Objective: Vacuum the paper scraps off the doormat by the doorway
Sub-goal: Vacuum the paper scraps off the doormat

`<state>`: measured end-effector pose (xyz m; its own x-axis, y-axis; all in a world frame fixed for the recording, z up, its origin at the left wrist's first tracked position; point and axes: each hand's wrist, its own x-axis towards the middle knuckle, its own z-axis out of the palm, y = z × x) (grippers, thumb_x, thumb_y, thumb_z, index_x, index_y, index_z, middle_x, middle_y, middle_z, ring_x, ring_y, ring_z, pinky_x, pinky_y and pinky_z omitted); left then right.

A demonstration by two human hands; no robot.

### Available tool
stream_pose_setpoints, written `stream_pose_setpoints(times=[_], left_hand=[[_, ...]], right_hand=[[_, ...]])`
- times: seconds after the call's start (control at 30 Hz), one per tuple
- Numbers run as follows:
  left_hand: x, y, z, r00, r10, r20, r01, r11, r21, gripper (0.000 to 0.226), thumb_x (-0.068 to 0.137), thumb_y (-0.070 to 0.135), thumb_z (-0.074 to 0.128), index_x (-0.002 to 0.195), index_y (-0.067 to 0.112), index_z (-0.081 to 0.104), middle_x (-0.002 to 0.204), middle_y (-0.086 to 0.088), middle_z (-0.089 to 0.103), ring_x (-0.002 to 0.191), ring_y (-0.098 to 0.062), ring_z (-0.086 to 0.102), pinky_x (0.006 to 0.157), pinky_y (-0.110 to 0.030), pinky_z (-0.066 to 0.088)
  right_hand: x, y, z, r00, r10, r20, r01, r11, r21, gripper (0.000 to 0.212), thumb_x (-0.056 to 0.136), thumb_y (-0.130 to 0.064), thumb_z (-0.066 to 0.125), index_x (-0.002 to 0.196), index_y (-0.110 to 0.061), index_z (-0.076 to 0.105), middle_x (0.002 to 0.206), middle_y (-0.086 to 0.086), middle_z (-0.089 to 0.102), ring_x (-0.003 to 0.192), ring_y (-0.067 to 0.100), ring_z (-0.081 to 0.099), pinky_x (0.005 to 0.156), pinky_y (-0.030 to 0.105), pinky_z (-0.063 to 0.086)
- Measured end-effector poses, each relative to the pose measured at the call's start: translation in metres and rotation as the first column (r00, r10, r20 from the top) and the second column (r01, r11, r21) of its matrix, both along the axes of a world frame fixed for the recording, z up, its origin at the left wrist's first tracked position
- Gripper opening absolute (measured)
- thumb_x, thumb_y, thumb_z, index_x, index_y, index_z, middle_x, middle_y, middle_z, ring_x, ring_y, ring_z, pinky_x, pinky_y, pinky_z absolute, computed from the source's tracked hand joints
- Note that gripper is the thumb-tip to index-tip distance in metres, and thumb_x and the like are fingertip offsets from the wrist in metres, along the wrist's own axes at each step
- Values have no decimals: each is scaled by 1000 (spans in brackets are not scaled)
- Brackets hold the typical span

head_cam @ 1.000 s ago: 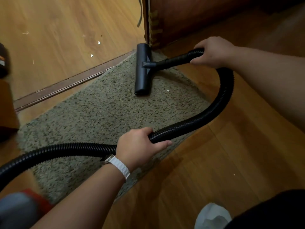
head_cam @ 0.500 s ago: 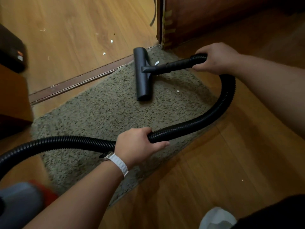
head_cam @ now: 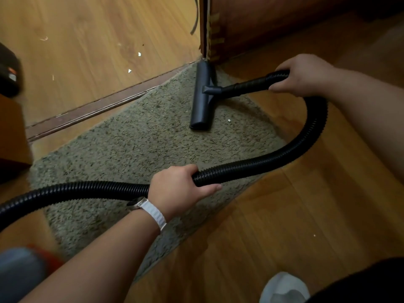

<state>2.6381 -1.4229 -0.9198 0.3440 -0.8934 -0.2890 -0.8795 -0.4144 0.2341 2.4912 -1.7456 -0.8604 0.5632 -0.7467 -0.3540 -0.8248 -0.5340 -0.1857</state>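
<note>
Laminate floor point(head_cam: 284, 215) in a warm wood tone fills the room, cut by a dark threshold strip point(head_cam: 98, 108) that runs slantwise beyond the left hand. Far to that hand's left, low in the view, sits a blurred grey and red vacuum body point(head_cam: 17, 272). From that side a black ribbed hose point(head_cam: 284, 154) crosses the shaggy grey-green doormat point(head_cam: 131, 145). The left hand point(head_cam: 177, 189), with a white watch band point(head_cam: 153, 213) on its wrist, is curled over the hose, thumb laid along it. The doormat lies under and ahead of this hand, its far edge along the threshold. Past the strip, white paper scraps point(head_cam: 139, 54) lie on bare floor. Between the hands and farther off, the nozzle point(head_cam: 202, 99) rests on the mat's far corner. Its long axis points away from the person, its far end at the foot of the dark wooden door point(head_cam: 262, 25), and its short wand juts sideways toward the right hand. One small scrap point(head_cam: 229, 120) lies on the mat just right of the nozzle's near end. The right hand point(head_cam: 303, 75) grips the wand's ribbed end, fingers wrapped over it, and the hose loops from there round to the left hand.
</note>
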Motion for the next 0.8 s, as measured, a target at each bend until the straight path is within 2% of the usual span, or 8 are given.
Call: stream_pose_setpoints(times=[0.2,0.33,0.43,0.8], left_hand=[[0,7,-5,999,-37,16,37,999,5,69,69,94,37,75,27,53,61,11,57,60,-5,58,58,-29,56],[1,12,-4,999,-39,21,39,999,19,71,67,95,38,74,25,52,61,10,56,61,-7,59,60,-30,56],[-1,13,-3,999,-49,22,48,999,25,69,68,94,39,74,27,50,60,11,54,62,-7,59,60,-29,54],[3,1,-2,1000,-13,4,13,1000,-2,68,68,94,38,73,27,49,60,10,56,56,-4,56,56,-29,56]], right_hand=[[28,16,-4,993,115,37,-118,989,84,21,91,-44,66,106,-29,68,86,3,63,77,21,60,61,32,46],[43,25,-7,982,187,29,-189,977,99,24,90,-45,67,111,-32,67,91,0,63,81,20,60,65,35,50],[40,28,-7,979,200,35,-202,974,106,26,91,-44,66,114,-32,67,89,-1,63,79,19,60,63,34,48],[17,6,-1,993,37,115,-35,999,-20,24,91,-42,67,111,-28,67,86,0,62,74,18,59,55,30,40]])
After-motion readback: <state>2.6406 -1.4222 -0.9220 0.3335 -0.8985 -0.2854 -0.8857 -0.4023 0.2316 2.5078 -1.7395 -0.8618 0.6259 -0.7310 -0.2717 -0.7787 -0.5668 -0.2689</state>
